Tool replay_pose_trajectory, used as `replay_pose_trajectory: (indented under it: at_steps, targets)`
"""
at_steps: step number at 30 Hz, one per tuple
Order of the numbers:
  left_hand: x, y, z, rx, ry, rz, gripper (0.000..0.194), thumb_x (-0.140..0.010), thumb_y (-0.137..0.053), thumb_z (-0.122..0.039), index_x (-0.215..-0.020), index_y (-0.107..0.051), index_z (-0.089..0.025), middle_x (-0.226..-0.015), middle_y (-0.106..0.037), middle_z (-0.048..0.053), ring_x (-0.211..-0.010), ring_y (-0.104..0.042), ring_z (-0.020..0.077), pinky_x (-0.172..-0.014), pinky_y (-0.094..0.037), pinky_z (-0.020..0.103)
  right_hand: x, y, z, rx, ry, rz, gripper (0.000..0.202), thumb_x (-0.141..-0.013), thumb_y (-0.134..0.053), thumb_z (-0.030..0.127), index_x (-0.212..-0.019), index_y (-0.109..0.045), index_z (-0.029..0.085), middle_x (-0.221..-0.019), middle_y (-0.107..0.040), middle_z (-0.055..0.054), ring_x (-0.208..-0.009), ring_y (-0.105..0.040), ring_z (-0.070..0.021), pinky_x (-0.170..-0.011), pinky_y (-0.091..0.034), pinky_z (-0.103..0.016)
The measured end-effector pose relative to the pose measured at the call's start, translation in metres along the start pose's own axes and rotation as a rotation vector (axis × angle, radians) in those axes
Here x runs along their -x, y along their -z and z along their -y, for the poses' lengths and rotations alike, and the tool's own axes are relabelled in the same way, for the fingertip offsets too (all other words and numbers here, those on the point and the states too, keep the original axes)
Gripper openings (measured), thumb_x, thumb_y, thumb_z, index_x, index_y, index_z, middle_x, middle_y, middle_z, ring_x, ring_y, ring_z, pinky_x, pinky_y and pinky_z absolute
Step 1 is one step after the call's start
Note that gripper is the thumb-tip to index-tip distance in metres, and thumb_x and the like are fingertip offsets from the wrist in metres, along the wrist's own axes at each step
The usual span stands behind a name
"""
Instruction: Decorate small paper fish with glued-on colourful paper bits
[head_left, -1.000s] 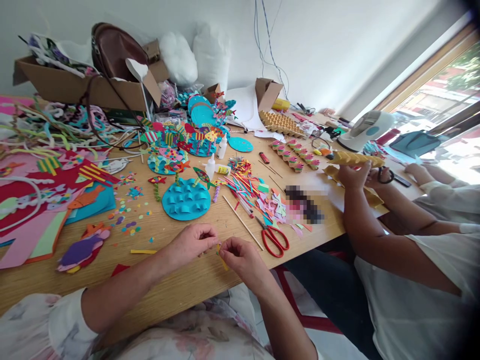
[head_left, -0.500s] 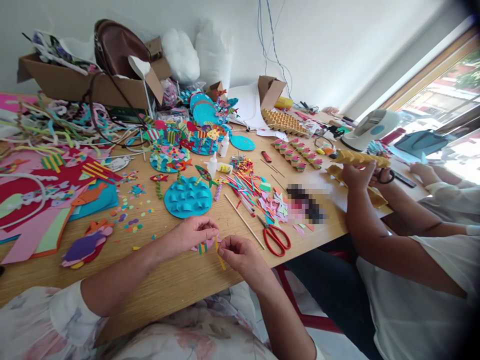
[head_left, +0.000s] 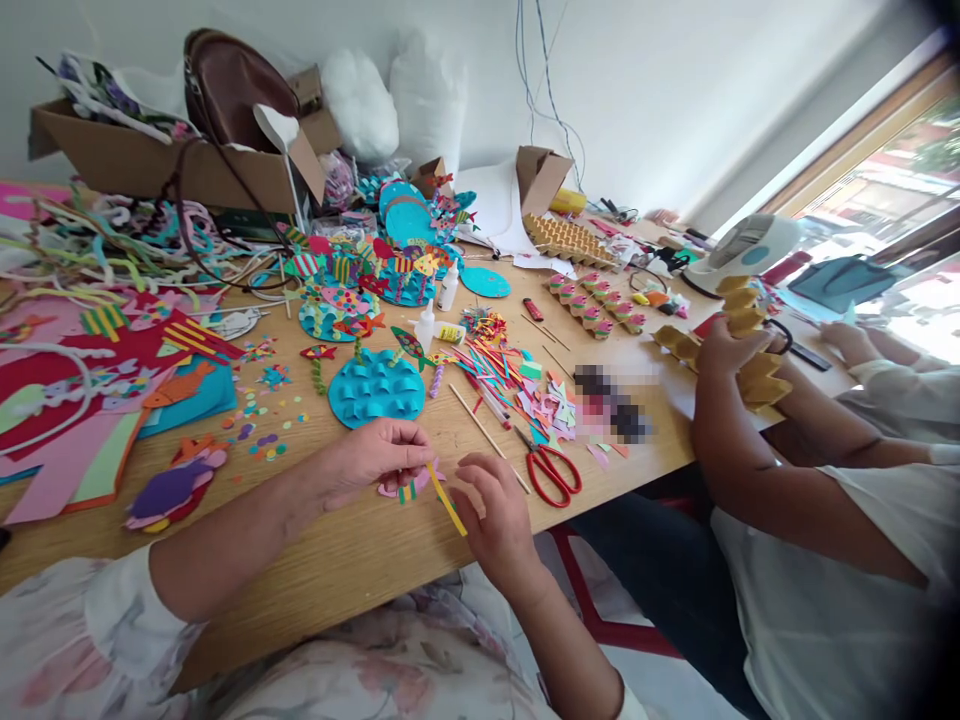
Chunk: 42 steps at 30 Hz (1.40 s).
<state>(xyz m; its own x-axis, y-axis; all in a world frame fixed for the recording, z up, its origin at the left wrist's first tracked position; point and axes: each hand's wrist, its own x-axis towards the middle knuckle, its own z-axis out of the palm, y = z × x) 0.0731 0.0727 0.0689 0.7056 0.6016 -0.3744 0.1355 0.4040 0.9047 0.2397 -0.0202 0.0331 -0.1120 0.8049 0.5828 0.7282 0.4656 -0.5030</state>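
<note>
Between the thumb and fingers of my left hand (head_left: 382,460) one end of a thin yellow strip (head_left: 448,500) is pinched; the rest slants down to the right. My right hand (head_left: 491,515) is beside the strip's lower part, fingers curved and apart, not closed on it. Under the strip, a pink paper fish (head_left: 407,491) with green stripes lies on the table, partly hidden by my hands. Just beyond my left hand rests a blue round base (head_left: 376,392) with raised paper loops. Red-handled scissors (head_left: 553,472) lie to the right of my right hand.
Paper scraps (head_left: 546,405) and a wooden stick (head_left: 487,438) cover the table ahead. Glue bottles (head_left: 425,328) stand behind the blue base. Stacked paper fish (head_left: 174,492) lie at left. On the right, a co-worker's hands (head_left: 724,350) hold a yellow egg-carton piece (head_left: 761,380).
My right fingers have let go of the yellow strip and spread apart, while my left hand keeps its end. The co-worker has turned the yellow carton piece.
</note>
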Motion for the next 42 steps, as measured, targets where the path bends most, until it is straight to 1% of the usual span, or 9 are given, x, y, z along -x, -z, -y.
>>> replay_pose_trajectory:
  at_steps: [3,6,8,11,17,20,25,33,42]
  targets:
    - [-0.001,-0.002,0.001,-0.025,0.009,-0.005,0.03,-0.067,-0.063,-0.042,-0.066,-0.05,-0.015,-0.049,-0.048,-0.006,-0.038,-0.036,0.0038,-0.039,-0.027,0.017,0.0,-0.001,0.006,0.026,0.144,0.002,0.026,-0.08,-0.05,0.007,-0.102,-0.054,0.021,-0.085,-0.057,-0.007,-0.078,-0.053,-0.0168,-0.065,-0.046,-0.029]
    - [-0.005,0.0,0.008,-0.101,-0.01,-0.017,0.03,-0.067,-0.061,-0.044,-0.066,-0.05,-0.016,-0.047,-0.046,-0.007,-0.038,-0.036,0.0049,-0.039,-0.028,0.017,0.001,-0.002,0.011,-0.003,0.166,0.018,0.021,-0.081,-0.049,0.006,-0.094,-0.058,0.019,-0.079,-0.06,-0.006,-0.073,-0.053,-0.0154,-0.063,-0.046,-0.027]
    - [-0.009,0.003,0.013,-0.209,-0.044,-0.03,0.03,-0.067,-0.057,-0.045,-0.066,-0.051,-0.016,-0.049,-0.047,-0.006,-0.04,-0.038,0.006,-0.039,-0.029,0.018,0.002,-0.002,0.012,-0.023,0.151,0.03,0.019,-0.083,-0.048,0.007,-0.091,-0.06,0.018,-0.079,-0.062,-0.006,-0.072,-0.054,-0.0146,-0.062,-0.046,-0.027]
    - [-0.014,0.007,0.019,-0.41,-0.112,-0.091,0.026,-0.065,-0.055,-0.04,-0.063,-0.052,-0.015,-0.055,-0.049,-0.004,-0.048,-0.043,0.008,-0.044,-0.034,0.019,0.008,-0.007,0.01,-0.011,0.089,0.073,0.019,-0.085,-0.048,0.01,-0.092,-0.062,0.019,-0.083,-0.064,-0.006,-0.074,-0.056,-0.0143,-0.063,-0.046,-0.026]
    - [-0.022,0.011,0.027,-0.613,-0.159,-0.191,0.014,-0.064,-0.058,-0.026,-0.058,-0.053,-0.015,-0.055,-0.05,-0.004,-0.054,-0.045,0.0103,-0.049,-0.032,0.02,0.021,-0.024,0.007,0.069,0.002,0.119,0.018,-0.087,-0.046,0.014,-0.085,-0.064,0.018,-0.08,-0.063,-0.006,-0.073,-0.055,-0.0144,-0.063,-0.044,-0.025]
    - [-0.022,0.013,0.027,-0.718,-0.177,-0.209,0.009,-0.066,-0.056,-0.02,-0.058,-0.055,-0.015,-0.057,-0.051,-0.003,-0.057,-0.046,0.0112,-0.052,-0.032,0.021,0.022,-0.028,0.007,0.123,-0.007,0.146,0.019,-0.087,-0.045,0.014,-0.08,-0.063,0.016,-0.078,-0.062,-0.006,-0.071,-0.054,-0.0149,-0.063,-0.043,-0.025]
    - [-0.022,0.016,0.026,-0.871,-0.213,-0.205,0.009,-0.069,-0.053,-0.016,-0.061,-0.058,-0.016,-0.064,-0.053,-0.002,-0.063,-0.048,0.0128,-0.058,-0.032,0.023,0.022,-0.031,0.008,0.195,-0.029,0.202,0.02,-0.088,-0.044,0.015,-0.078,-0.062,0.018,-0.079,-0.062,-0.005,-0.07,-0.051,-0.0153,-0.063,-0.041,-0.025]
    - [-0.024,0.015,0.026,-1.039,-0.239,-0.212,0.012,-0.073,-0.052,-0.015,-0.062,-0.056,-0.017,-0.067,-0.05,-0.001,-0.069,-0.048,0.0149,-0.064,-0.034,0.025,0.022,-0.033,0.007,0.212,-0.044,0.214,0.02,-0.087,-0.046,0.014,-0.077,-0.063,0.018,-0.077,-0.061,-0.004,-0.069,-0.049,-0.0156,-0.062,-0.04,-0.026]
    - [-0.025,0.015,0.027,-1.112,-0.248,-0.209,0.012,-0.075,-0.053,-0.013,-0.064,-0.057,-0.017,-0.068,-0.051,-0.001,-0.071,-0.049,0.0149,-0.065,-0.036,0.025,0.023,-0.035,0.005,0.199,-0.051,0.225,0.019,-0.087,-0.047,0.016,-0.078,-0.063,0.018,-0.077,-0.061,-0.004,-0.07,-0.05,-0.0154,-0.063,-0.042,-0.026]
